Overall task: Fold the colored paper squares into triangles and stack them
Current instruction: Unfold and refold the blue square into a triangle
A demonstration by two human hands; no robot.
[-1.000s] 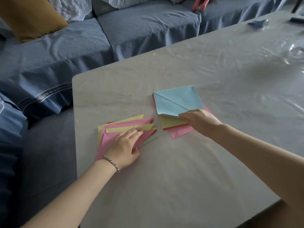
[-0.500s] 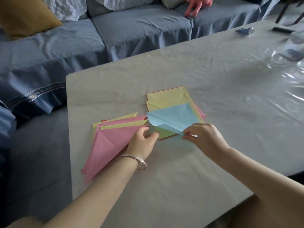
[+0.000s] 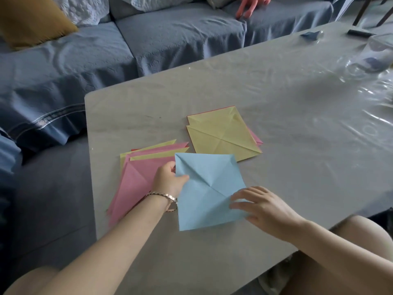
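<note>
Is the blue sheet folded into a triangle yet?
No, the blue sheet lies open as a creased square, with the left hand and the right hand at its edges.

Creased sheet (image 3: 208,194) flat on table (image 3: 276,103), near edge; left hand (image 3: 168,182) pinches its 9 o'clock edge, right hand (image 3: 263,207) rests on its 4 o'clock corner. Triangle stack (image 3: 138,177) just beside at 9 o'clock, square stack (image 3: 221,133) just beyond at 12. Sofa (image 3: 170,39) behind table, 11 o'clock.

A thin silver chain bracelet (image 3: 164,197) circles the wrist of the left hand (image 3: 169,181), forearms bare.
</note>
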